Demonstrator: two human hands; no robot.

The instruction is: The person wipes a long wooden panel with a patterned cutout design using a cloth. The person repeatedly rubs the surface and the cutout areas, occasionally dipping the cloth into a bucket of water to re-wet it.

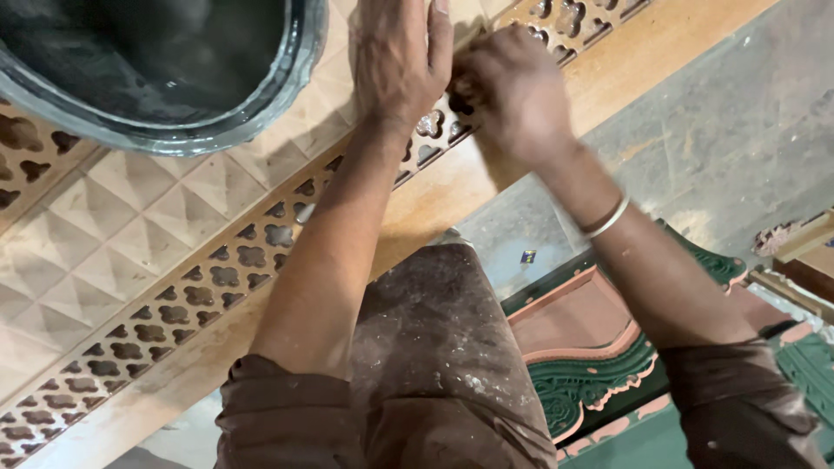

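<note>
A long carved wooden panel (148, 234) runs diagonally from lower left to upper right, with raised diamond facets and a pierced band of flower-shaped cut-outs (217, 278). My left hand (398, 56) lies flat on the panel near the top, fingers pressed down beside the pierced band. My right hand (508, 87) is closed into a fist right beside it on the cut-out band, blurred with motion; something small seems pinched in it, but I cannot make out what. A metal bangle (606, 217) circles my right wrist.
A large dark round basin (295, 69) sits on the panel at the top left. Below the panel's edge lie a grey dusty floor (721, 139), green and pink carved pieces (599, 365) at the lower right, and my dust-flecked brown knee (434, 347).
</note>
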